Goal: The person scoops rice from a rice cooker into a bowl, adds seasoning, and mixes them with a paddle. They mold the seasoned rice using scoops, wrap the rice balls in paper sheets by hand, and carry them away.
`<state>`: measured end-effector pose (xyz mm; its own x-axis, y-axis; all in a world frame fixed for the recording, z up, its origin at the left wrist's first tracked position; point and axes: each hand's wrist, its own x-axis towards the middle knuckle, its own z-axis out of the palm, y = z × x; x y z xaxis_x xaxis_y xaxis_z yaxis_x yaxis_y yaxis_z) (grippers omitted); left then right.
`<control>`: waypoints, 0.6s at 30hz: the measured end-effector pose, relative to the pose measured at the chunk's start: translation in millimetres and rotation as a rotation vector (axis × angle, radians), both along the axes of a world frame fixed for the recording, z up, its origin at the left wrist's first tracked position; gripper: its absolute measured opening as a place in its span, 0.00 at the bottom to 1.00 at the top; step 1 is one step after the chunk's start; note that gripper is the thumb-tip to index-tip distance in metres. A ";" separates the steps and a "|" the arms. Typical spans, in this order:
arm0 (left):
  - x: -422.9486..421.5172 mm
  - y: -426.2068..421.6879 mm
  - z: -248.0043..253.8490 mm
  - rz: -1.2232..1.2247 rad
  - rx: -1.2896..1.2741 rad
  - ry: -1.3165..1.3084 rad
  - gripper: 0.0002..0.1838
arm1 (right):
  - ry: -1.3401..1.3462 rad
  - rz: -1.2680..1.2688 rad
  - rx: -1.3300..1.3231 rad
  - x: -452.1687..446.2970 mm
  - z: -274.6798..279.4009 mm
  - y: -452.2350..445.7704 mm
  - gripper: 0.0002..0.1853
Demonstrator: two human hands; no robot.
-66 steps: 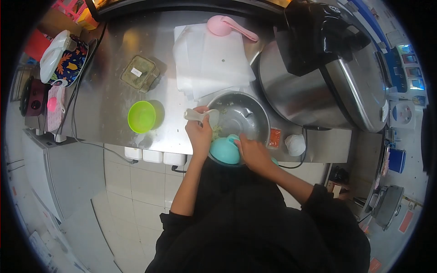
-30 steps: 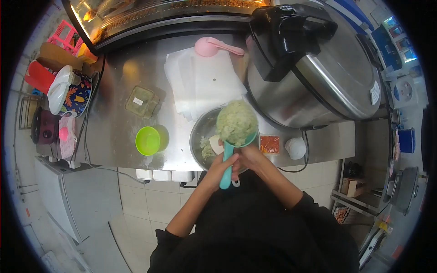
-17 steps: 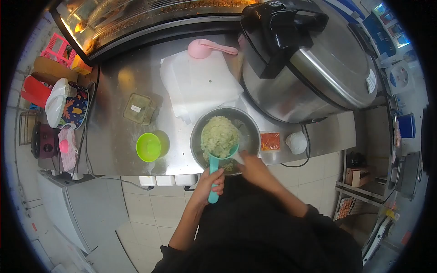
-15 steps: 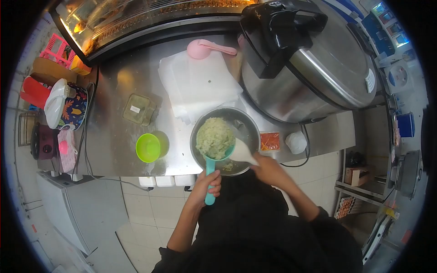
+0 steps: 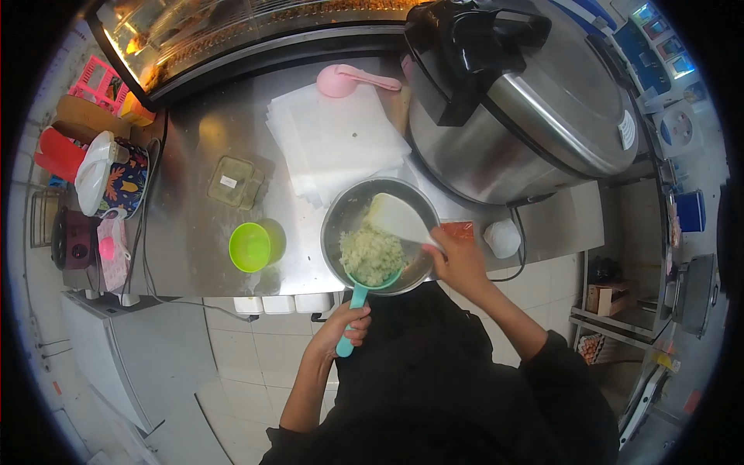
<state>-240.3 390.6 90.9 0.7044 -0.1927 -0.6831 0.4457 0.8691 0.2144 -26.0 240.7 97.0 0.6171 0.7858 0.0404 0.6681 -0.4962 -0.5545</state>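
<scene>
My left hand (image 5: 346,325) is closed around the handle of a teal scoop (image 5: 358,301), whose bowl sits over the near side of a metal bowl (image 5: 332,225). Pale greenish rice (image 5: 370,254) is heaped in the scoop and hides most of its cup. My right hand (image 5: 459,262) grips a white rice paddle (image 5: 403,220), its blade above the metal bowl at the far side of the rice. Beside my right hand lies a red packet (image 5: 463,230), partly covered by the fingers.
A large steel rice cooker (image 5: 496,155) stands at the back right. Left of the bowl are a green cup (image 5: 250,247) and a clear square container (image 5: 235,183). White paper sheets (image 5: 333,139) and a pink scoop (image 5: 336,80) lie behind; a white wrapped bundle (image 5: 503,239) sits right.
The paddle has swung from the rice's right side to its far side, its blade now plainly visible. The scoop has moved slightly lower, and my right hand has shifted up and right.
</scene>
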 end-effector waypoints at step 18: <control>33.5 -13.0 4.9 0.002 0.283 0.071 0.06 | 0.360 -0.131 -0.331 -38.1 0.2 -16.8 0.20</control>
